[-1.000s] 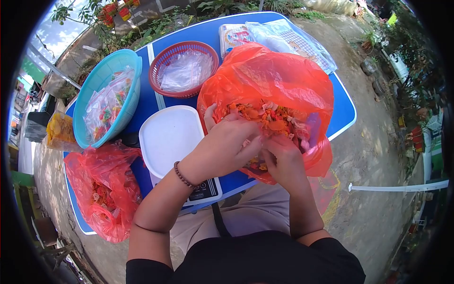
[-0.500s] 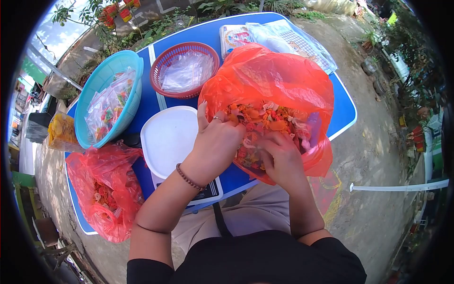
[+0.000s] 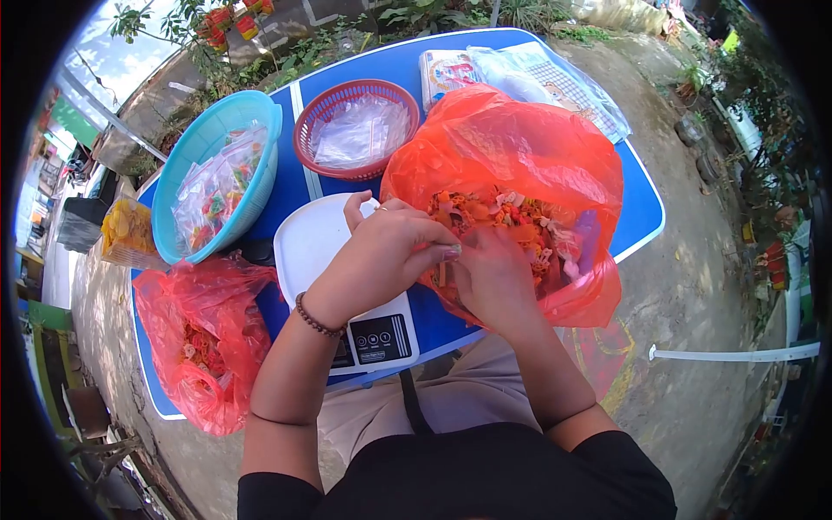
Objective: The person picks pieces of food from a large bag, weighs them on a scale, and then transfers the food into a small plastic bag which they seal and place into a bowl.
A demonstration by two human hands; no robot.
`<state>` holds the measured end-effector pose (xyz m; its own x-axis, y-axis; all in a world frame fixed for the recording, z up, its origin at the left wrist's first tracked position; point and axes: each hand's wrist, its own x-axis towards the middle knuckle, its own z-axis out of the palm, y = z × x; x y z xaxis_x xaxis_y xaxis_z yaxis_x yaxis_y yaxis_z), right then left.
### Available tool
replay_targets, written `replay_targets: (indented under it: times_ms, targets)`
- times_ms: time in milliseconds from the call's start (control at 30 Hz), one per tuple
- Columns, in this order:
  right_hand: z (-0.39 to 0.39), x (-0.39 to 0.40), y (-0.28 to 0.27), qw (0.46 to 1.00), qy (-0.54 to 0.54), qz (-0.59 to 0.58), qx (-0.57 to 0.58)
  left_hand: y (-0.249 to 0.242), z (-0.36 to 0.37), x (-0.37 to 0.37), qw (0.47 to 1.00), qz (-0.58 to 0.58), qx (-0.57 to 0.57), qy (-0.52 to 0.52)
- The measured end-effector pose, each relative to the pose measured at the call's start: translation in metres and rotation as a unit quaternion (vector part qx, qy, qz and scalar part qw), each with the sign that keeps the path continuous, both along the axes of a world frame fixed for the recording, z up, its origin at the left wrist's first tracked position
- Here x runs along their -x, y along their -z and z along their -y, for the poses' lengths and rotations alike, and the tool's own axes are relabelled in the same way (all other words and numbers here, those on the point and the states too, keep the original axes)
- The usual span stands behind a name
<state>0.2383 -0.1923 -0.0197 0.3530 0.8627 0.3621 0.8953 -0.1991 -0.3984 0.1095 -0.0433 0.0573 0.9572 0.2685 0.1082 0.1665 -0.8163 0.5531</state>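
An open red plastic bag (image 3: 511,143) holds a heap of small orange, red and pink pieces (image 3: 511,217). My left hand (image 3: 394,247), wearing a ring and a beaded bracelet, is pinched at the bag's left side, above a white kitchen scale (image 3: 303,243). Against its fingertips, at the bag's mouth, come the bent fingers of my right hand (image 3: 498,277), slightly blurred. Whatever small thing is between the fingertips is too hard to make out. The scale's dark button panel (image 3: 381,338) shows below my left wrist.
A red basket (image 3: 303,152) holds clear zip bags (image 3: 360,134). Left of it, a light-blue basket (image 3: 264,186) contains filled clear bags (image 3: 221,186). A second red bag (image 3: 204,347) lies at the table's left edge. Packets (image 3: 555,82) lie behind on the blue table (image 3: 641,204).
My hands have drawn closer together, fingertip to fingertip. My right hand has shifted slightly left and up out of the pieces. The whole view has shifted a little.
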Motion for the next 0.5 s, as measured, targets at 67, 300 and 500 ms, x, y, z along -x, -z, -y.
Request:
replay_targets:
  times_ms: [67, 300, 500]
  targets:
    - [-0.005, -0.001, 0.003, 1.0, 0.002, 0.01, 0.004, -0.001, 0.0, 0.003, 1.0, -0.003, 0.024, -0.004]
    - [-0.001, 0.002, -0.006, 0.997, 0.007, -0.046, -0.061, 0.005, -0.005, 0.024, 0.813, 0.149, 0.562, 0.024]
    - [0.0, 0.016, -0.018, 0.9, -0.006, -0.412, -0.142, 0.024, -0.016, 0.053, 0.944, 0.19, 0.271, -0.006]
